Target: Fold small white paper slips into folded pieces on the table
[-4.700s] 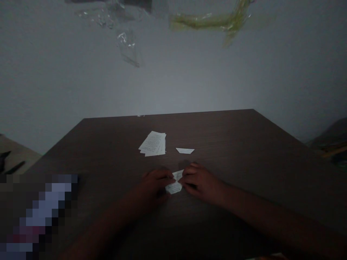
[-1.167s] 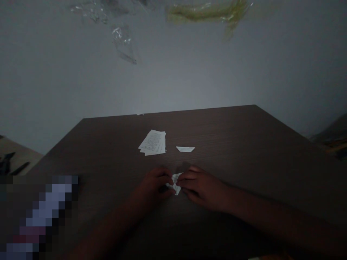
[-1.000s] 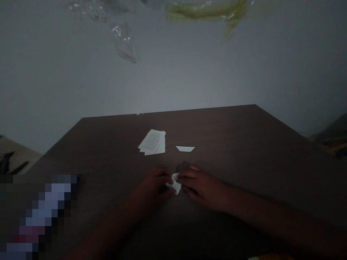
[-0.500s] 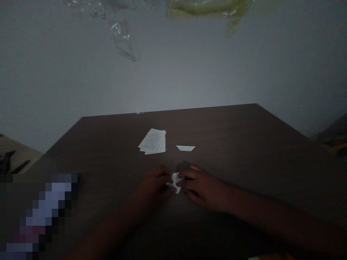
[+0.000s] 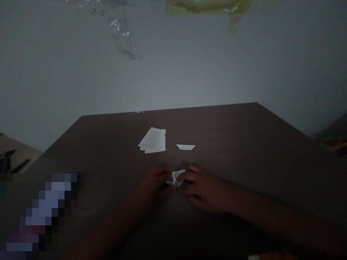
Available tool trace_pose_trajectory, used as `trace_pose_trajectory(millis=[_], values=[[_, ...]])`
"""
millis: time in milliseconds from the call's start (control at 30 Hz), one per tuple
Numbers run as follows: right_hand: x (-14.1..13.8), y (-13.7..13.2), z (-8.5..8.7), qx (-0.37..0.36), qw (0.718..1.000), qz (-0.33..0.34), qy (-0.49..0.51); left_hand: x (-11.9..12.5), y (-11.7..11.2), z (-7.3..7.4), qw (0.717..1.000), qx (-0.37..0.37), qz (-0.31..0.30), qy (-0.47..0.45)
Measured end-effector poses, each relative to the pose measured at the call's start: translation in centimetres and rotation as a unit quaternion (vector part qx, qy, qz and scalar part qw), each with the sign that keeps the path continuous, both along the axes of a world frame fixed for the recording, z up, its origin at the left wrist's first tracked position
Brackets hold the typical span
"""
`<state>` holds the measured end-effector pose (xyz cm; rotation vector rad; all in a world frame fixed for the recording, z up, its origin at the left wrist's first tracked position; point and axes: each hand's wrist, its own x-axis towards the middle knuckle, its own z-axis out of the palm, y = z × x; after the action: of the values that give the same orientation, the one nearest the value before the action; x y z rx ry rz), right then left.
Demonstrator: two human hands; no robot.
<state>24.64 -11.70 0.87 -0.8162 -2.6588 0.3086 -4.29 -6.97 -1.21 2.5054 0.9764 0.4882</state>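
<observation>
Both my hands meet at the middle of a dark wooden table (image 5: 244, 144). Between their fingertips is a small folded piece of white printed paper (image 5: 177, 178). My left hand (image 5: 155, 183) pinches its left side with curled fingers. My right hand (image 5: 202, 187) pinches its right side, fingers bent over it. Most of the paper is hidden by the fingers. Beyond the hands lies a small stack of printed paper slips (image 5: 153, 140), and to its right a folded white paper boat shape (image 5: 185, 147).
A pixelated blurred patch (image 5: 38, 213) covers the near left of the table. Crumpled clear plastic (image 5: 121, 36) and a yellowish strip (image 5: 206, 7) hang on the grey wall behind. Dark objects (image 5: 8, 164) lie on a surface at far left.
The paper between my fingers has been folded smaller, from a wider two-lobed shape to a compact wad. Both hands stayed in place. The view tilted slightly.
</observation>
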Motion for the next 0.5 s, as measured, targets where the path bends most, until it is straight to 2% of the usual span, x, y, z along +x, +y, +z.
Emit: trace_pose_trajectory(millis=[267,500], values=[[-0.5,-0.4,1.1,-0.005,0.999,-0.004,-0.037,-0.1,0.3,2.0,0.997,-0.081,0.002,-0.001],[-0.7,-0.7,1.2,0.019,0.998,-0.002,-0.066,0.1,0.2,1.7,0.998,-0.053,-0.001,-0.013]])
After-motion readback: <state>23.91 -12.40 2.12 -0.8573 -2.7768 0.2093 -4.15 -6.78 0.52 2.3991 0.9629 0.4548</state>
